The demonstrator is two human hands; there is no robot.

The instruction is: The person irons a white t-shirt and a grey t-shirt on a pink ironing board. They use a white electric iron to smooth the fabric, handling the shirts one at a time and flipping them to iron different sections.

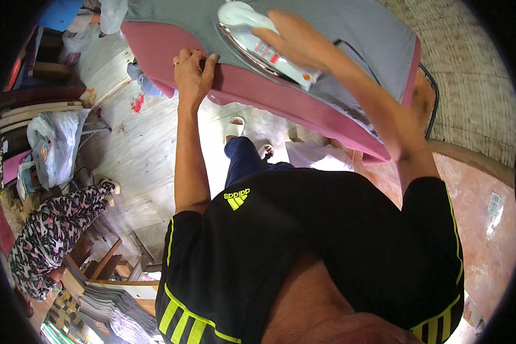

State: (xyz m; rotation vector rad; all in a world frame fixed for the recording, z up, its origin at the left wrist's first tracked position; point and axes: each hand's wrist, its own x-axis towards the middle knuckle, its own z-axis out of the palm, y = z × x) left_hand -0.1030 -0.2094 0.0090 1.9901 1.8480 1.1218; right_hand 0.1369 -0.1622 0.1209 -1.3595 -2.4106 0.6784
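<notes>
The hands are apart, the right hand (pixel 295 41) wrapped round the white iron (pixel 263 52) beside the bench's (pixel 378 28) near edge, the left hand (pixel 194 75) on pink cloth (pixel 241 80) there, pinching or not I cannot tell.

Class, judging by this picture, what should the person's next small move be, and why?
Probably slide the left hand a little farther left along the maroon cloth: it is at the cloth's border, with the iron to its right, and the right hand, blurred at the iron, suggests motion there.
</notes>
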